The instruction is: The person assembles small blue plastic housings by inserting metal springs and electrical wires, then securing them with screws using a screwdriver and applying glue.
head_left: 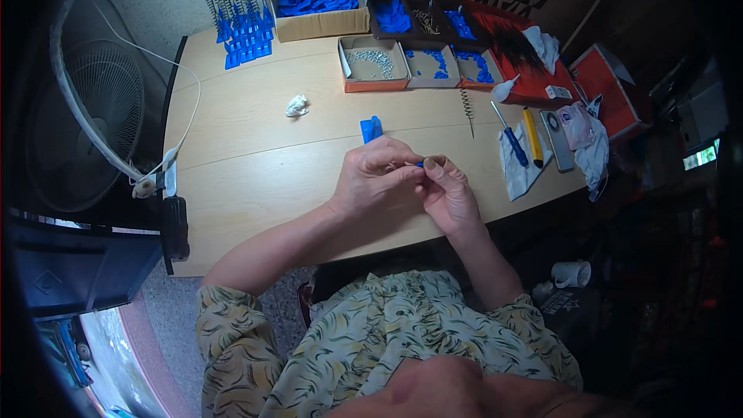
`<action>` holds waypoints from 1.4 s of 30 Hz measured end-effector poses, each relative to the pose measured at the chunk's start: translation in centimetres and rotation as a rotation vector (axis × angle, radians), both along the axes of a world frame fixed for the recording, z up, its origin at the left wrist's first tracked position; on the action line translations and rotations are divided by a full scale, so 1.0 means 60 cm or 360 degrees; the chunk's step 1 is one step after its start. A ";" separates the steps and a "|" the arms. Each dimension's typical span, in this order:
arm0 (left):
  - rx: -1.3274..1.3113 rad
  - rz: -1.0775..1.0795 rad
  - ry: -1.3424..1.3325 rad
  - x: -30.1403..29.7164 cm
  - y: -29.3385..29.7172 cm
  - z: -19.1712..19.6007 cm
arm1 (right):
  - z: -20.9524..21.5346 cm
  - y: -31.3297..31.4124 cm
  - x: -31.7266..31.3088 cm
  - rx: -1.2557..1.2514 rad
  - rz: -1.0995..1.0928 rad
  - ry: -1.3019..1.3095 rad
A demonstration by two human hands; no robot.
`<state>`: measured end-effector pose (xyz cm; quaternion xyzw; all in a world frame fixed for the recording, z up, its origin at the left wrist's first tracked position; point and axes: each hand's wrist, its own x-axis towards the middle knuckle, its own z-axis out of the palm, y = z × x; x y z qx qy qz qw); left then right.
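My left hand (370, 174) and my right hand (450, 195) meet over the near part of the table, fingertips pinched together. Between them a small blue piece (419, 164) peeks out; most of it is covered by the fingers, so its kind cannot be made out. Just beyond my left hand a blue plastic part (371, 129) lies on the tabletop. A dark coil spring (467, 112) with a straight end lies farther off to the right, below the small boxes.
Open boxes hold small metal pieces (375, 63) and blue bits (476, 68); a carton (321, 27) holds blue parts. Spring-topped blue assemblies (249, 46) stand far left. Crumpled white tissue (296, 105) lies mid-table. A screwdriver (511, 139) and yellow cutter (532, 138) rest at right.
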<state>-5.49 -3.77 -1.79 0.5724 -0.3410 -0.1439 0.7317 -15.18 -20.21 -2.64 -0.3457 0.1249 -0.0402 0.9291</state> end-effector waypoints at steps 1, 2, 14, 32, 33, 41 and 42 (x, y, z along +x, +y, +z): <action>-0.0004 -0.0003 0.0004 -0.001 0.000 -0.005 | -0.002 0.001 -0.002 -0.0004 -0.0003 0.0004; -0.0022 -0.0046 0.0049 -0.001 -0.002 -0.011 | -0.004 0.003 -0.004 -0.0071 -0.0033 0.0019; 0.0259 -0.0289 0.0537 0.020 0.004 -0.023 | -0.015 -0.257 0.136 -0.2280 -0.0466 0.0376; 0.0183 -0.0496 0.0855 0.025 0.002 -0.021 | 0.117 -0.066 0.053 -0.1431 -0.0272 -0.0334; 0.0188 -0.0493 0.0867 0.026 0.002 -0.020 | 0.111 -0.054 0.051 -0.1438 -0.0349 -0.0403; 0.0180 -0.0525 0.0776 0.027 0.003 -0.018 | 0.077 -0.036 0.058 -0.1367 -0.0367 -0.0447; 0.0180 -0.0521 0.0777 0.026 0.004 -0.018 | 0.077 -0.036 0.058 -0.1380 -0.0369 -0.0439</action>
